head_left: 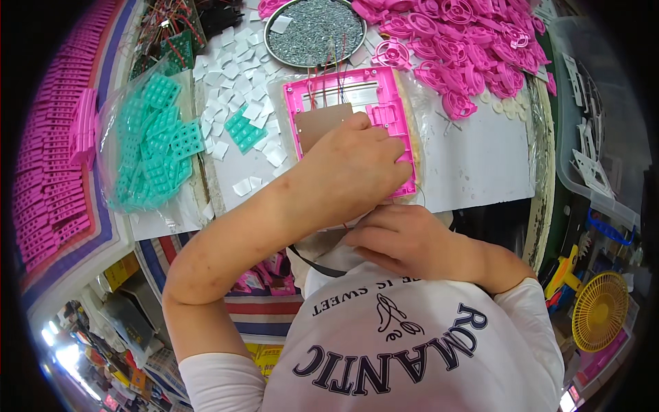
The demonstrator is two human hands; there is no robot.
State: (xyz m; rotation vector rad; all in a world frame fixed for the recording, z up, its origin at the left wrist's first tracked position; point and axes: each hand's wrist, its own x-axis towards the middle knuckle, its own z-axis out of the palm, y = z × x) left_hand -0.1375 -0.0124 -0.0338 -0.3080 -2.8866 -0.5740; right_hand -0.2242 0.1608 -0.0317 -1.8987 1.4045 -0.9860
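A pink plastic housing (294,103), shallow and open-topped, lies in front of me with a brown board (321,123) inside it. Thin red and dark wires (312,89) rise from its far side. My left hand (360,161) reaches across the housing, its fingers bent down over the right part; what they grip is hidden beneath. Just below the housing's near edge, at the table's front, my right hand (401,237) has its fingers curled together. Whatever is in it cannot be made out.
A round tray of small screws (316,34) stands at the back. Pink ring-shaped parts (460,48) are heaped at back right. White squares (237,69), a teal keypad (244,130) and a bag of teal keypads (154,137) lie left. Pink strips (55,151) fill the far left.
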